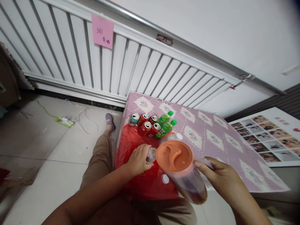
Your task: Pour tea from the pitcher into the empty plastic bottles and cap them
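Note:
My right hand point(217, 173) is closed around the handle of a clear pitcher point(191, 187) with an orange lid. Brown liquid lies in its lower part, and it leans with the lid toward my left hand. In my left hand point(138, 160), the fingers wrap around a small clear bottle point(151, 154) whose top is close to the lid's edge. Most of that bottle is hidden. Behind the lid lies a clear bottle with a white cap point(179, 136). A second white cap point(165, 178) shows on the red plastic bag; I cannot tell whether it is loose.
Several drink cans point(146, 126) and two green bottles point(166, 125) stand on a purple patterned mattress point(211, 137), partly covered by a red plastic bag point(126, 150). A white radiator point(77, 53) runs behind. A power strip point(65, 121) lies on the floor; a photo board point(276, 137) is at right.

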Available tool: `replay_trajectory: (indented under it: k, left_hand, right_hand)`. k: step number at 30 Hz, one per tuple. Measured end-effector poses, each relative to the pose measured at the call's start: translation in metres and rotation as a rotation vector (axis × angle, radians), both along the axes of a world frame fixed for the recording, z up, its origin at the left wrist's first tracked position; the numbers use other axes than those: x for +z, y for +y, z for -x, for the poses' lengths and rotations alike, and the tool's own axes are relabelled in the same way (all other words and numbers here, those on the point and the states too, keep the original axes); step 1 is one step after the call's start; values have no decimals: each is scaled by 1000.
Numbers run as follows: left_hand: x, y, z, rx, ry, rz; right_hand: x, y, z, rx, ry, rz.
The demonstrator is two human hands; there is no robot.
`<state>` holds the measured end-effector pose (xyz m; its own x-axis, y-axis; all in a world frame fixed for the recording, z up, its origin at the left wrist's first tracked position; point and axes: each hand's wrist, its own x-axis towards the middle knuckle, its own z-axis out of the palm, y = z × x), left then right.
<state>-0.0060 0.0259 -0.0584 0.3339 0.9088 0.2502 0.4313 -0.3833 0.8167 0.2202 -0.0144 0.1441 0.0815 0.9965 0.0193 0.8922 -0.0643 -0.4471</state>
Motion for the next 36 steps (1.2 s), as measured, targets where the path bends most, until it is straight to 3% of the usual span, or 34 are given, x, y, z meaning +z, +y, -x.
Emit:
replay_trajectory:
  k: [36]
  left_hand:
    - [-2,0,0,6,-3,5]
  right_hand:
    - [5,2,7,6,-23,31]
